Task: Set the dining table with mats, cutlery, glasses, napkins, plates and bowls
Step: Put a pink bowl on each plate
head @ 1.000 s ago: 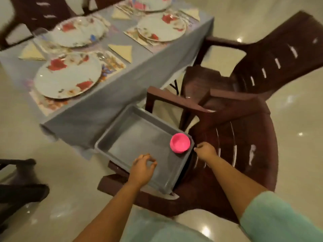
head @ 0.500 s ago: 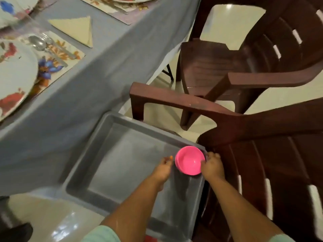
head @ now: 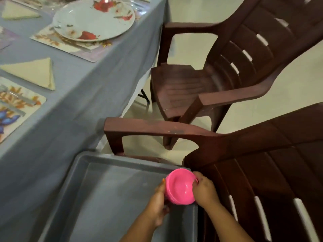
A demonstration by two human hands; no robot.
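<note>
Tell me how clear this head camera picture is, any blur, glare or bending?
Head view: dim, soft indoor light; the pink bowl and both hands, left hand and right hand, are slightly smeared. Wide-angle bending curves the table edge and chairs. No strong glare; a soft sheen on the plate only.

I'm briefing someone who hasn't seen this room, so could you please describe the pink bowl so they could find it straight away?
Start at the dark brown plastic armchair nearest the camera, beside the grey-clothed dining table. A shallow grey plastic tray sits on it, and at the tray's far right corner is the small pink plastic bowl, held between both hands. It is the only bright pink thing in view.
</note>
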